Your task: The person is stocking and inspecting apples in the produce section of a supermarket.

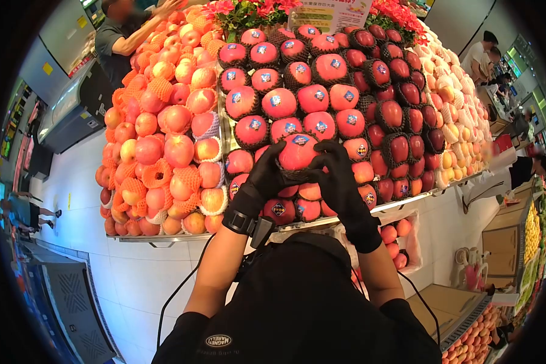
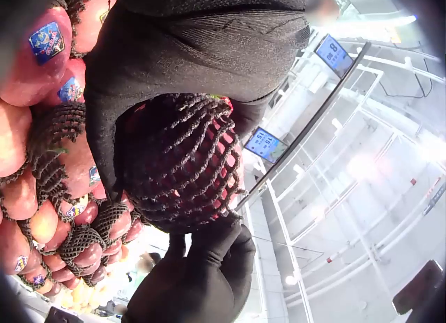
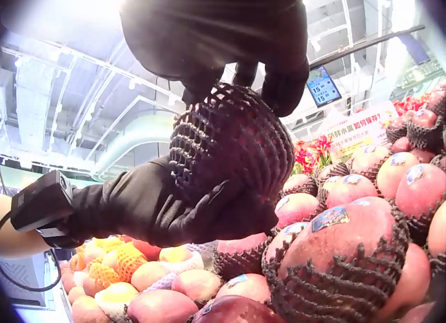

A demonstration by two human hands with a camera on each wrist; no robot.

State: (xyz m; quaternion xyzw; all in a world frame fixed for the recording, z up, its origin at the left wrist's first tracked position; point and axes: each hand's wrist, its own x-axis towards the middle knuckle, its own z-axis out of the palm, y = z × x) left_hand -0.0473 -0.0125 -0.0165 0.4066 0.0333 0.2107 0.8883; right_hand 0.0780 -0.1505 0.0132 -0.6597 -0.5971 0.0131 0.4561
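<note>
"Two gloved hands are occupied, but with what?"

"One large red apple [image 1: 297, 155] is held between them, raised over the near part of the sloping pile of netted apples [image 1: 319, 124]. It is cupped by the left hand [image 1: 264, 176], with fingers and thumb curled round its side and underside. Its black foam net [image 3: 244, 138] is pinched at the edge by the bent fingers of the right hand [image 1: 343, 188]."

"Is much weight to be expected?"

"Some, judging by its size: a solid, rounded load, easily borne by one palm but better not trusted to fingertips alone."

"And the surface?"

"The flesh should be found stiff, yet easily bruised by a knock or a hard thumb. The bare skin looks smooth and could be slippery under fabric. The net, by contrast, looks soft and stretchy; grip is lent by its mesh, though it could be slid off or torn if it alone were pulled."

"So where is hold best taken?"

"Round the widest part, with the palm set beneath and the pressure spread through the mesh. The net's rim should be handled lightly, by pinching, while the weight is carried from below. The sticker [image 1: 300, 139] on the upward face is best left unrubbed."
</note>
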